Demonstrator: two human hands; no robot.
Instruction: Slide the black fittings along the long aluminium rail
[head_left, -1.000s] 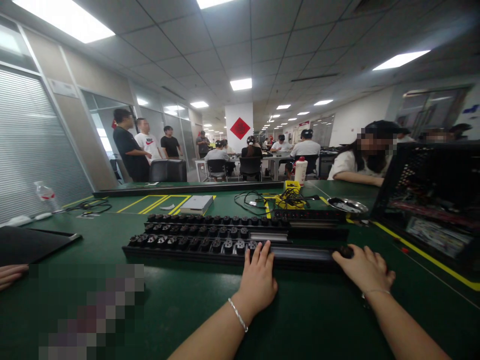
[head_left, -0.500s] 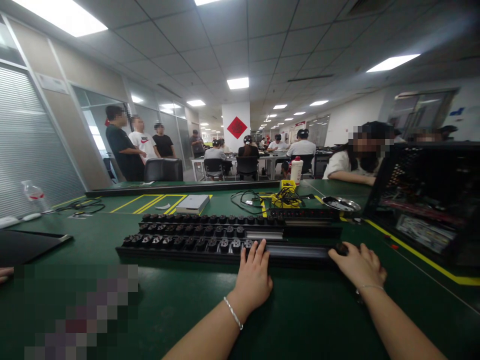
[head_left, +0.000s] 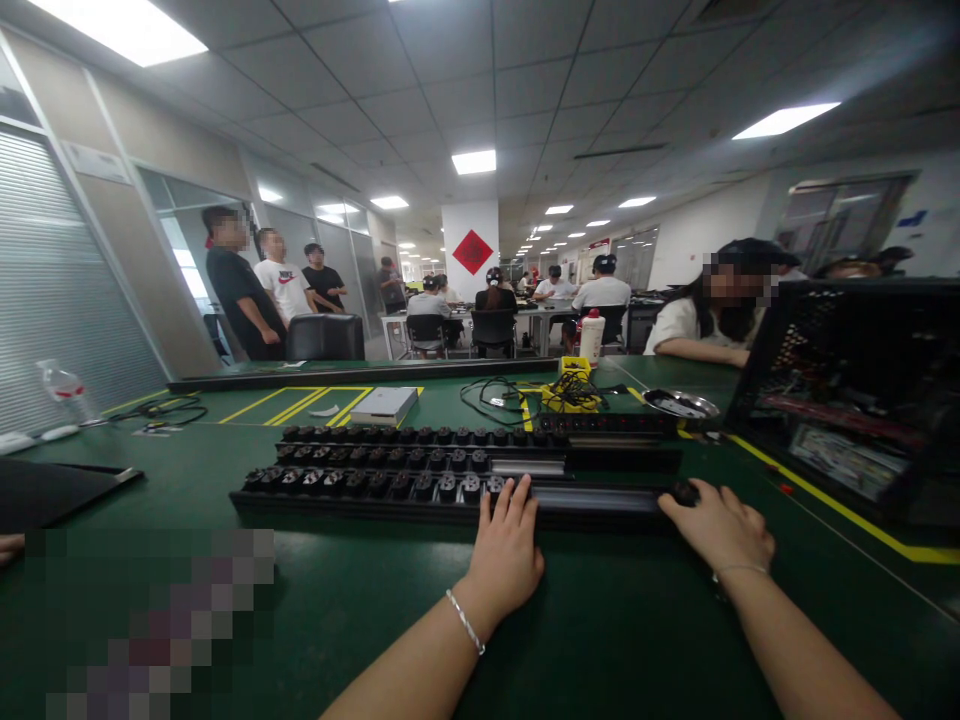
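1. Lying at six o'clock, a long black grooved rail (head_left: 442, 514) is touched by the left hand (head_left: 510, 560), its fingers apart, beside round black modules (head_left: 424, 487).
2. At four o'clock, by the rail's end, a round black piece (head_left: 684, 492) is clasped by the right hand (head_left: 724, 535).

I'm reading NIKE in dark letters above a red swoosh on the white T-shirt (head_left: 286, 294) of a person standing by the glass wall. A red diamond sign (head_left: 472, 252) is hanging on the white pillar (head_left: 484, 215), its dark marking looking too blurred for me to decipher.
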